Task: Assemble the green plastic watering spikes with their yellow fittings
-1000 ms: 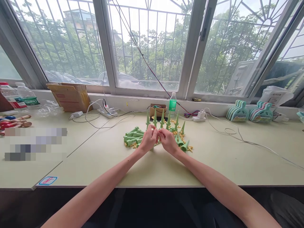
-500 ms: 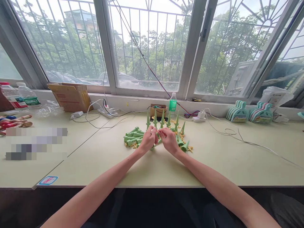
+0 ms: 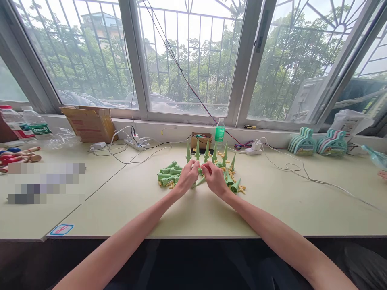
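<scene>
My left hand (image 3: 187, 178) and my right hand (image 3: 213, 177) meet over the middle of the table, fingers pinched together on a green cone-shaped plastic piece (image 3: 200, 182) whose pointed end sticks out below them. A pile of the same green cones (image 3: 169, 174) lies flat just left of my left hand. Behind my hands, several green cones (image 3: 207, 152) stand upright in a row. More cones (image 3: 233, 183) and small yellow parts (image 3: 241, 188) lie to the right of my right hand.
A cardboard box (image 3: 90, 122) sits at back left, a power strip (image 3: 136, 142) with cables beside it. A green bottle (image 3: 219, 131) and a small brown box (image 3: 200, 140) stand by the window. Teal packs (image 3: 317, 142) lie at right. Another person's fingertip (image 3: 382, 174) shows at the right edge.
My hands stayed together on the cone with only small finger shifts. Another person's fingertip and a clear bag have come into view at the right edge.
</scene>
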A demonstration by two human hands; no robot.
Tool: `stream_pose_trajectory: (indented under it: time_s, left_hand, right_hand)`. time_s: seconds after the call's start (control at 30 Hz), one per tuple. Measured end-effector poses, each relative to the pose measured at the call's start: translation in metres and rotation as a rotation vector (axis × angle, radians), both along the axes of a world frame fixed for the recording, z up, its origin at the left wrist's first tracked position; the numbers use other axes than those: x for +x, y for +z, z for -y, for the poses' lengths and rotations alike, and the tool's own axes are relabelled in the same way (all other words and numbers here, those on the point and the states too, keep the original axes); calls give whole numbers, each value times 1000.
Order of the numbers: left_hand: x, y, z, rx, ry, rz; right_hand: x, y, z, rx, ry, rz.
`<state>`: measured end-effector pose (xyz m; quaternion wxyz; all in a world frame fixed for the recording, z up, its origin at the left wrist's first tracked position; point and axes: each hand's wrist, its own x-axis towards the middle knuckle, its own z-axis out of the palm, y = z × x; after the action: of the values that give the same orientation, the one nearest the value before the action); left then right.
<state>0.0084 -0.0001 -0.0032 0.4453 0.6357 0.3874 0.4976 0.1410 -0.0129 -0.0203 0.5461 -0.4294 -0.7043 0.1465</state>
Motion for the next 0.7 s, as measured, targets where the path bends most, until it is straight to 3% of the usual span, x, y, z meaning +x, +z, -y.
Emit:
stream_pose_trajectory:
  time_s: [0.2, 0.43, 0.57, 0.7]
  left_hand:
    - [-1, 6, 5, -2, -17, -38]
    - [1, -10, -6, 68, -62, -202]
    - [-2, -14, -8, 243, -46, -414]
    - [-3, -12, -5, 294, -50, -468]
  right_hand:
    - [1, 0, 0, 10, -63, 5]
    - [1, 1, 2, 21, -84, -9]
    - [2, 0, 1, 14, -91, -20]
    - [1, 1, 2, 11, -87, -28]
